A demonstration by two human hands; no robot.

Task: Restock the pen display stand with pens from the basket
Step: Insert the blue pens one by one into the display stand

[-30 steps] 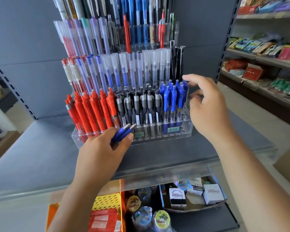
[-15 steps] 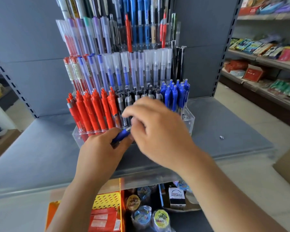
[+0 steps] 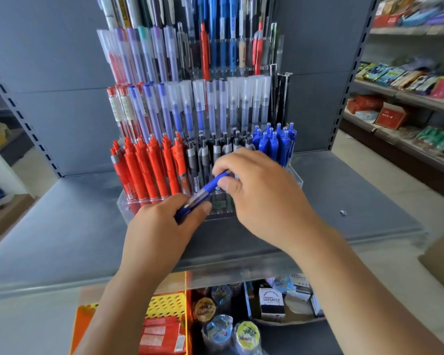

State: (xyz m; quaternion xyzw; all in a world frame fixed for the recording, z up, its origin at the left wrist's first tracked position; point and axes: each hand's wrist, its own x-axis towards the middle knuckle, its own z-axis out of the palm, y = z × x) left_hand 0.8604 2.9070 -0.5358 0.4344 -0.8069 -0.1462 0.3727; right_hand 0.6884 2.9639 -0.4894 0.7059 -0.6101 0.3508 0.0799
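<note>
A clear tiered pen display stand (image 3: 124,204) sits on a grey shelf (image 3: 62,226), with red pens (image 3: 144,170) in its front left slots. In front of it, the left hand (image 3: 159,231) curls its fingers round the lower end of a blue pen (image 3: 212,185). A yellow basket (image 3: 167,307) shows below that wrist. The right hand (image 3: 264,198) pinches the pen's upper end between thumb and forefinger. Stocked blue pens (image 3: 274,144) stand at the front right.

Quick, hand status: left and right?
Left hand: grips blue plastic click pens.
Right hand: pinches the upper end of one long blue pen from that bunch.
</note>
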